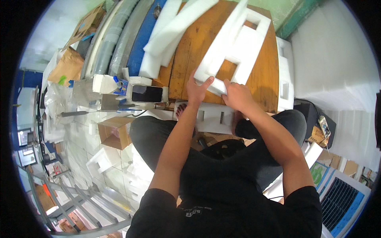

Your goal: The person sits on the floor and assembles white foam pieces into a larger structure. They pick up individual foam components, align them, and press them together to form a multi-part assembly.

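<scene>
My left hand (197,89) and right hand (235,95) both grip the near end of the white foam frame (234,45) at the wooden worktop's (190,55) near edge. It looks light, stiff yet crumbly; I'd hold the thicker bars.

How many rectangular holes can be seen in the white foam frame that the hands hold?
2: in the foam frame, one hole at the far end near the top, one nearer the left hand and right hand, which may hide more.
</scene>
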A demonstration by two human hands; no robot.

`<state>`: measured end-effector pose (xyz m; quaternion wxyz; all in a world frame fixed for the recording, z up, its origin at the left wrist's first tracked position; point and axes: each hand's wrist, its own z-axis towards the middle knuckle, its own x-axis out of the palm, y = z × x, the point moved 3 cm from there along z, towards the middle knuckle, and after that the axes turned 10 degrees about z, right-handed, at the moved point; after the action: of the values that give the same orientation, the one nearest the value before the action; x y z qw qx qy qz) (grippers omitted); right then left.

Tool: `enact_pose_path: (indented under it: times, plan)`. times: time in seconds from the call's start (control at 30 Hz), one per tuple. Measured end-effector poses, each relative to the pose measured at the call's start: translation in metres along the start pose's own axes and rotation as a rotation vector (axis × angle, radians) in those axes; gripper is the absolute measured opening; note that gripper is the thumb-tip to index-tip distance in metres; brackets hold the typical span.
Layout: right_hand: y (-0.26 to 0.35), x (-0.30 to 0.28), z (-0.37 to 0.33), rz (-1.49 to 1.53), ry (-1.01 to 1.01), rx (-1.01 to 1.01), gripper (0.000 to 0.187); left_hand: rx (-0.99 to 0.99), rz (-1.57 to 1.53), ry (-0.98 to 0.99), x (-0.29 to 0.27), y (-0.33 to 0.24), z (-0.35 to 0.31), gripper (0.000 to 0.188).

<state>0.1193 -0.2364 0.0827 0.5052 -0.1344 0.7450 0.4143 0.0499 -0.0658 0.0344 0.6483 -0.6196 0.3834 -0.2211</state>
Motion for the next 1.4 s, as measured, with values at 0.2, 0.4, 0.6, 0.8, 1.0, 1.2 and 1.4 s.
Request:
enact_pose_path:
  times: [0.2, 0.4, 0.6, 0.8, 1.0, 1.2, 1.4]
  plan:
    - [0.007, 0.0, -0.004, -0.003, -0.023, 0.013, 0.037, 0.001, 0.025, 0.034, -0.002, 0.003, 0.002, 0.082]
    - [0.008, -0.002, -0.005, -0.039, 0.034, 0.059, 0.039, 0.032, 0.009, 0.019, -0.004, -0.002, -0.003, 0.086]
    - [0.009, -0.003, -0.004, -0.038, 0.012, 0.05, 0.043, 0.022, 0.008, 0.003, -0.002, 0.004, 0.001, 0.088]
    - [0.002, 0.001, -0.003, -0.013, 0.001, 0.04, 0.043, 0.013, 0.024, 0.024, -0.003, -0.001, -0.002, 0.085]
    - [0.005, 0.0, -0.004, -0.02, 0.004, 0.041, 0.042, 0.013, -0.019, 0.036, -0.003, -0.002, -0.003, 0.082]
    - [0.005, -0.002, -0.004, -0.009, 0.014, 0.049, 0.042, 0.029, 0.022, 0.009, -0.002, 0.001, -0.002, 0.088]
    - [0.006, -0.003, -0.004, -0.006, 0.025, 0.029, 0.039, 0.031, 0.007, 0.007, -0.002, 0.003, -0.001, 0.087]
